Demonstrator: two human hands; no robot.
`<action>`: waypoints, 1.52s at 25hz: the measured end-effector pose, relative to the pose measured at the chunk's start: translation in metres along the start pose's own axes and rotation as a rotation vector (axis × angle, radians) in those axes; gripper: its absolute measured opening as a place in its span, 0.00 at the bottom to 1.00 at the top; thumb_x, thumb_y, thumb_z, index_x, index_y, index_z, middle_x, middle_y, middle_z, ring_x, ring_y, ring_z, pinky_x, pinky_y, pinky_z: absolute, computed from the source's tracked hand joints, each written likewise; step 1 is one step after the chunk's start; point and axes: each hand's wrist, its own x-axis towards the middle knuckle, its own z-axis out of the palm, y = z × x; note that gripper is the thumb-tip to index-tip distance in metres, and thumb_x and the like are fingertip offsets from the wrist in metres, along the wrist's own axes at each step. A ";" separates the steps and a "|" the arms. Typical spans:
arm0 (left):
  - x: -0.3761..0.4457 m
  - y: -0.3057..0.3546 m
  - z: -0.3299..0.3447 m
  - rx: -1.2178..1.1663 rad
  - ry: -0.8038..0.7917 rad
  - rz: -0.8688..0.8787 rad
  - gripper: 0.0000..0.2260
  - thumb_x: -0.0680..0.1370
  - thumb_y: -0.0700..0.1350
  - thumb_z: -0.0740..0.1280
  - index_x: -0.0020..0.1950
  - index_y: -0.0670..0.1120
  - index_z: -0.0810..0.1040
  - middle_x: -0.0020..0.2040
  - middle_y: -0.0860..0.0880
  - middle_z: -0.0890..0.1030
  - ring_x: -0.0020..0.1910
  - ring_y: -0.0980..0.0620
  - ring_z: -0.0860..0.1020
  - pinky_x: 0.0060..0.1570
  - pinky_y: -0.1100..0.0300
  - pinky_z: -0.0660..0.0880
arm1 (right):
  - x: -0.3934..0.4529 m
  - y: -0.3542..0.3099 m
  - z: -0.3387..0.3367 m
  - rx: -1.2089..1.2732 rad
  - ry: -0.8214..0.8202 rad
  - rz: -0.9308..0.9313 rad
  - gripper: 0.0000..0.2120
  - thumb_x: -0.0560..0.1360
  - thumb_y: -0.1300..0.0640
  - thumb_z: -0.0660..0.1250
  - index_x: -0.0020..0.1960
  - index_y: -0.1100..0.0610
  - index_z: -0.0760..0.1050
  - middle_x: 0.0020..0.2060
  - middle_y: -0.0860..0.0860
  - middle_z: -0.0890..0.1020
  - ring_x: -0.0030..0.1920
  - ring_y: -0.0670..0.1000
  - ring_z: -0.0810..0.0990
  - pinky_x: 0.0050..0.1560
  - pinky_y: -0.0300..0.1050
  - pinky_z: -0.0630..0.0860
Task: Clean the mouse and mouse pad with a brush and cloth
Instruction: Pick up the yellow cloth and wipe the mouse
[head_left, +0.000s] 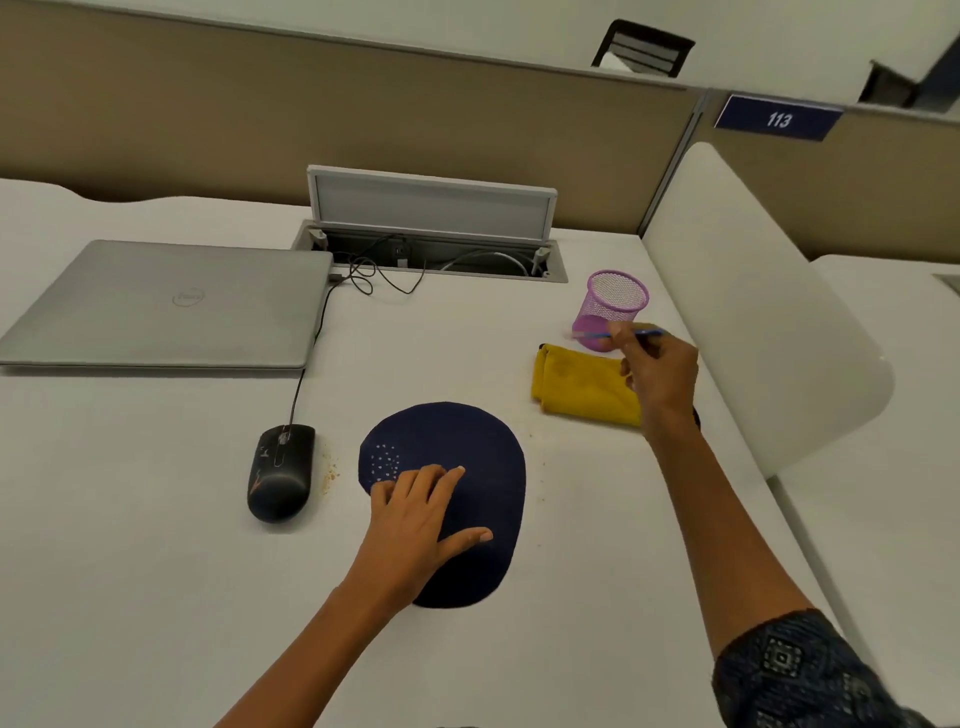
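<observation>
Your left hand (421, 512) lies flat on the dark blue mouse pad (470, 452) at lower centre of the frame, fingers (441, 480) spread apart and pressing on the pad's left half, holding nothing. The pad carries a patch of pale specks near its upper-left edge. Your right hand (660, 371) is raised at centre right, its fingers pinched together on a thin blue brush (602, 336) held roughly level, with the tip pointing left across the base of the purple mesh cup (615, 299). Whether the brush touches the cup cannot be told. The folded yellow cloth (582, 382) lies on the white surface (156, 545) just below the cup and partly behind your right hand, near the pad's upper-right edge but apart from it. The black wired mouse (280, 473) sits to the left of the pad, apart from it, with crumbs on the surface between them. A closed silver laptop (161, 304) lies at upper left.
</observation>
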 end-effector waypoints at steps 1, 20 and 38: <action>0.001 0.001 0.000 -0.012 0.013 0.016 0.41 0.67 0.73 0.37 0.73 0.53 0.58 0.71 0.52 0.63 0.70 0.52 0.60 0.68 0.54 0.53 | 0.019 -0.006 -0.001 -0.004 0.052 -0.051 0.11 0.74 0.52 0.69 0.49 0.60 0.81 0.43 0.57 0.83 0.36 0.49 0.76 0.32 0.38 0.72; -0.009 0.002 0.000 -0.148 -0.059 0.068 0.40 0.69 0.72 0.42 0.74 0.52 0.58 0.75 0.55 0.52 0.74 0.55 0.45 0.70 0.59 0.40 | 0.090 0.029 0.001 -0.310 0.012 -0.244 0.14 0.73 0.56 0.69 0.57 0.58 0.78 0.50 0.57 0.83 0.49 0.52 0.79 0.45 0.32 0.72; -0.039 -0.014 -0.002 -0.210 0.101 -0.031 0.35 0.71 0.71 0.46 0.72 0.53 0.62 0.74 0.54 0.59 0.72 0.53 0.59 0.68 0.61 0.56 | 0.049 0.067 0.008 -1.128 -0.684 -0.436 0.25 0.77 0.61 0.60 0.73 0.48 0.61 0.70 0.55 0.68 0.67 0.59 0.68 0.65 0.61 0.68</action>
